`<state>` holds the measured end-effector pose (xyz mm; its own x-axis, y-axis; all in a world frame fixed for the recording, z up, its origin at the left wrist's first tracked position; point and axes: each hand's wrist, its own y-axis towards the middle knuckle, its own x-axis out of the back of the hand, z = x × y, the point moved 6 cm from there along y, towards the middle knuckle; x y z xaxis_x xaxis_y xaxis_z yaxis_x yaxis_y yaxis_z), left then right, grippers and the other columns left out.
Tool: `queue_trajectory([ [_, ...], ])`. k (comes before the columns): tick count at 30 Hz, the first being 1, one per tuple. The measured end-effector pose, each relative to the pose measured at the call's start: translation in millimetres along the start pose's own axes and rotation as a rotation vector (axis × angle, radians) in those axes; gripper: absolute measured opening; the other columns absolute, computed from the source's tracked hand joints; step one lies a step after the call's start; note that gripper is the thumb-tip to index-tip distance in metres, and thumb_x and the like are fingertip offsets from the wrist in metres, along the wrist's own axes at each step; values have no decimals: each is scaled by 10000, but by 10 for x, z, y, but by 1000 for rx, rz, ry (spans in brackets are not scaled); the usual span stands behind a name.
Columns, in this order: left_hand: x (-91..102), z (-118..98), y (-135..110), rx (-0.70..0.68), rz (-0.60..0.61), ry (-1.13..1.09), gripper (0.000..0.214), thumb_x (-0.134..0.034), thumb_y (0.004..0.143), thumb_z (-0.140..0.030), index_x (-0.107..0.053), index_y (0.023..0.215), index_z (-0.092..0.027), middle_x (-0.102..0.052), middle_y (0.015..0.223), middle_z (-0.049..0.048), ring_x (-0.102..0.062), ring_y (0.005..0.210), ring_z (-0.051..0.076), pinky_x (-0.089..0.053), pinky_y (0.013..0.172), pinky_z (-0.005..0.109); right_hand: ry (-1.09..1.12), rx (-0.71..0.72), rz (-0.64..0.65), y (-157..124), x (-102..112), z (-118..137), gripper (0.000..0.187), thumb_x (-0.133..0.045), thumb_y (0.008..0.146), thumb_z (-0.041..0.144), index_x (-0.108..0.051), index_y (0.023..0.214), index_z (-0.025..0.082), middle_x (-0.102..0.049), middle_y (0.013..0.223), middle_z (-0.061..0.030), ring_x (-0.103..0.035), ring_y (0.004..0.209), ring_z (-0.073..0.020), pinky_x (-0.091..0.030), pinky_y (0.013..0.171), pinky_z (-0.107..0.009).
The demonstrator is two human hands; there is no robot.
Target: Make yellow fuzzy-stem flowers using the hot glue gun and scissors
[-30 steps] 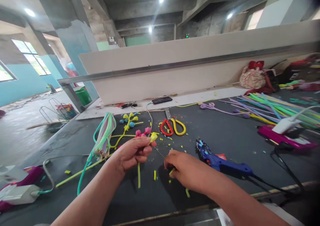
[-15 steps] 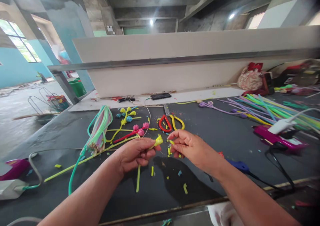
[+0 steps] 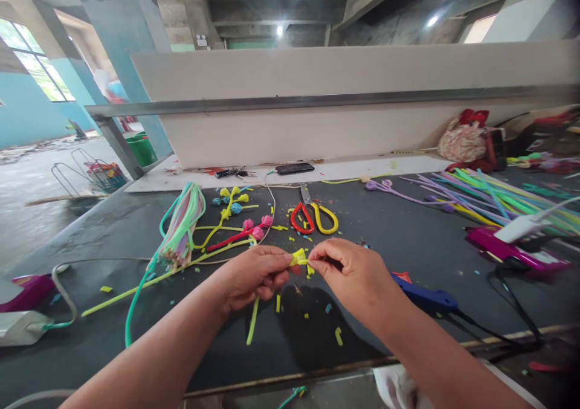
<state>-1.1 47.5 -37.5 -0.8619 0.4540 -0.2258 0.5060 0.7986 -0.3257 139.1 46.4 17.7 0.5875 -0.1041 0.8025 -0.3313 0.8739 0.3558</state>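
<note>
My left hand (image 3: 258,276) is closed, pinching a small yellow flower-like bud (image 3: 298,255) of fuzzy pipe cleaner. A yellow-green stem (image 3: 252,321) hangs down below that hand. Thumb and forefinger of my right hand (image 3: 353,270) are pinched on a short yellow pipe cleaner piece (image 3: 304,262) held against the bud's right side. Beyond the hands lie scissors (image 3: 305,194) with one red and one yellow handle. Cut yellow bits (image 3: 339,336) are scattered around. A blue tool with a cord, like a glue gun (image 3: 428,295), lies partly behind my right wrist.
At left lie a bundle of pastel pipe cleaners (image 3: 183,222), a yellow-and-blue budded stem (image 3: 225,214) and a red stem with pink buds (image 3: 233,238). More loose pipe cleaners (image 3: 493,197) spread at right near a magenta device (image 3: 512,253). A phone (image 3: 294,168) rests at the back.
My right hand has turned and moved to the left hand, bringing its short yellow piece against the bud. More of the blue tool shows. The view has shifted slightly.
</note>
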Motion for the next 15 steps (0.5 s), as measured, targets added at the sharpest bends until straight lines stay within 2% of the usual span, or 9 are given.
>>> queue_trajectory([
  [5, -65, -8, 5, -4, -11, 122, 305, -568, 800, -438, -592, 755, -137, -392, 542, -60, -206, 417, 28, -153, 365, 153, -154, 91, 17, -31, -25, 49, 108, -563, 831, 171, -599, 738, 211, -645, 768, -4, -601, 728, -153, -395, 667, -259],
  [15, -84, -10, -5, -25, -74, 328, 355, -529, 786, -485, -609, 727, -145, -399, 506, -64, -280, 400, 45, -216, 374, 172, -363, 216, 76, -72, -56, 116, 189, -498, 817, 73, -602, 722, 198, -595, 738, -8, -548, 663, -136, -313, 583, -266],
])
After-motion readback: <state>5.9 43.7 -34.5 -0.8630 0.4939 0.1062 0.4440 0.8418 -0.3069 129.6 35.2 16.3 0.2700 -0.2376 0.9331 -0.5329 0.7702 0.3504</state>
